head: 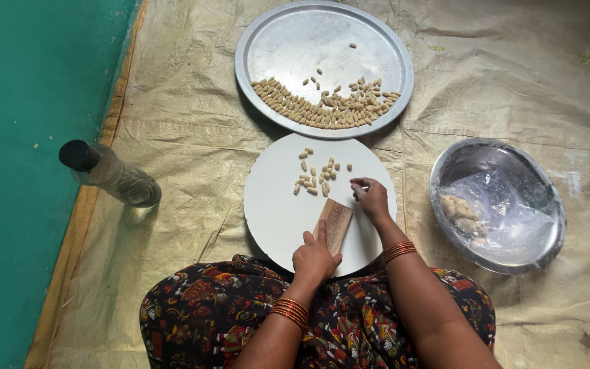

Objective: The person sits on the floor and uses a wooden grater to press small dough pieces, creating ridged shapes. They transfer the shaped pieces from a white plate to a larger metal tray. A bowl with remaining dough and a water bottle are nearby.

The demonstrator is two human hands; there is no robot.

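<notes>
White round board (274, 205) is lying on the tan floor sheet (186, 137), under both hands. Left hand (314, 258) is closing its grip on the near end of the ridged wooden paddle (336, 222): stiff, light, best held by its edges. Right hand (371, 198), beyond it, is pinching a small dough piece (358, 189): soft, easily squashed.

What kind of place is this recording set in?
Probably a home floor used for hand food preparation. A woven mat covers a green floor, a steel plate holds small shaped dough pieces, and a round white board lies before the seated person.
</notes>
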